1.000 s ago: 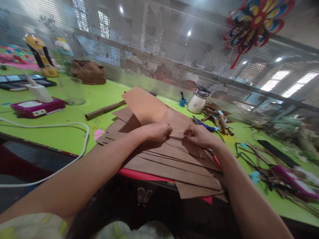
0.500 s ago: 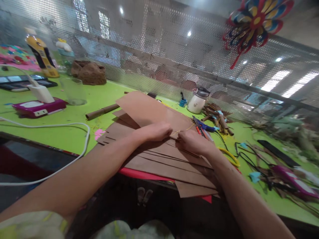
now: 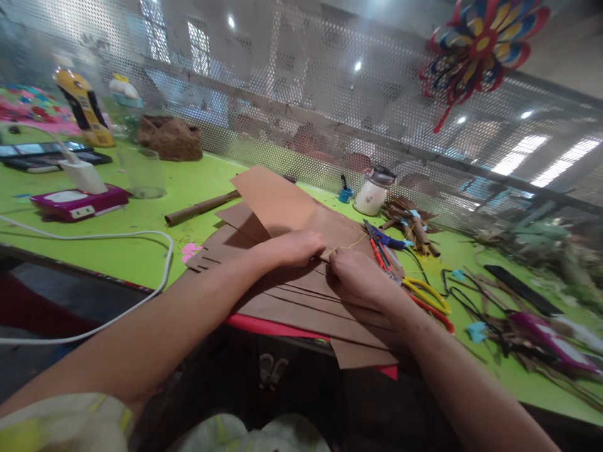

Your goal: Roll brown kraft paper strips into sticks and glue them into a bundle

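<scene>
My left hand [image 3: 301, 248] is closed, with its fingers pinched at the near edge of a curved brown paper sheet [image 3: 277, 201]. Close beside it, my right hand [image 3: 354, 271] is also closed on that edge; the fingertips are partly hidden. A thin yellow string [image 3: 351, 246] runs from between the hands up toward the right. Under both hands lies a stack of brown sheets [image 3: 301, 309], some with dark slits at the left end. Something red [image 3: 277, 326] shows beneath the stack.
Red-handled pliers [image 3: 377, 248], a blue glue gun [image 3: 391, 240] and yellow-handled scissors [image 3: 428, 294] lie right of the hands. A brown paper tube [image 3: 202, 207], clear cup [image 3: 141, 176] and purple power strip [image 3: 80, 202] are left. A white jug [image 3: 373, 191] stands behind.
The curved sheet's far left part has shifted slightly right and stands a little higher. My right hand has moved slightly left, closer to the left hand, uncovering more of the scissors.
</scene>
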The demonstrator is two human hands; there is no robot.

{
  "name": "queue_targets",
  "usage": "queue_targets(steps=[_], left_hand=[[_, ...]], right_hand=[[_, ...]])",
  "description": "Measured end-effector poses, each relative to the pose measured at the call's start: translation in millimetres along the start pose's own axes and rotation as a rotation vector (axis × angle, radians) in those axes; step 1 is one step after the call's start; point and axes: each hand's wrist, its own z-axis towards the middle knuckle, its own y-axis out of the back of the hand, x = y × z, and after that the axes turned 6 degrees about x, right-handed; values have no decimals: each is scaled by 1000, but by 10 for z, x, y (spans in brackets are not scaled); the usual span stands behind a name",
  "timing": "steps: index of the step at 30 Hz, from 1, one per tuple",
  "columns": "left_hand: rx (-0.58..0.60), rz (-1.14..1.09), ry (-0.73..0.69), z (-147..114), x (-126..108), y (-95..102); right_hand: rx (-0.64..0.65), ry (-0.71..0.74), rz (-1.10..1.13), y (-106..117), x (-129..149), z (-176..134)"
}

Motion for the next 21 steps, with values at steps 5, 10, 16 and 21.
queue_targets(steps=[5,10,16,21], left_hand=[[4,-33,58,-6,6,-23],[-16,-228,168,37,43,25],[-120,-434,347,55,84,122],[61,-778,294,17,44,75]], right_hand=[[19,-11,28,-9,-62,8],[49,-46,11,-4,-187,48],[-82,-64,32,132,-301,49],[-216,-30,112,127,-386,79]])
